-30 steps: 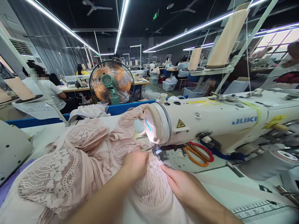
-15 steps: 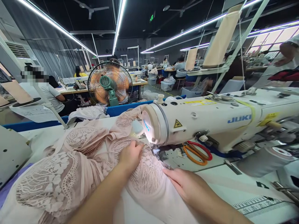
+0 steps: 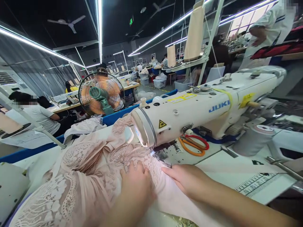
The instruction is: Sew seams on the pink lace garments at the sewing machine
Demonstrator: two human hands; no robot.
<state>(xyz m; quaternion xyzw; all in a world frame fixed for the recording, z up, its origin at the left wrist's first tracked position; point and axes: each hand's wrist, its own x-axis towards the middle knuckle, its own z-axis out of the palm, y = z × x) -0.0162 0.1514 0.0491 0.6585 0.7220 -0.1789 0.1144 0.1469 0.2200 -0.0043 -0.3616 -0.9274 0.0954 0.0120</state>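
Observation:
A pale pink lace bra (image 3: 161,181) lies under the lit needle area of a white sewing machine (image 3: 189,110). On its lace, left of the needle, rests my left hand (image 3: 137,181), slightly blurred, fingers spread and pointing away from me. My right hand (image 3: 187,178) grips the bra's smooth edge between thumb and fingers, just right of the presser foot (image 3: 163,160). The thumb is partly hidden. More pink lace bra cups (image 3: 44,195) are heaped to the left, and bunched lace runs behind the needle.
Orange- and red-handled scissors (image 3: 193,145) lie under the machine arm. A grey thread cone (image 3: 254,143) is at the right, above a printed ruler (image 3: 253,183). Beyond the blue table edge stands a fan (image 3: 101,94). Another person (image 3: 40,116) sits at the left.
My left hand has come back toward me and gone from closed fingers to spread. The lace beside the needle is more bunched. My right hand keeps its grip; the view has tilted and shifted.

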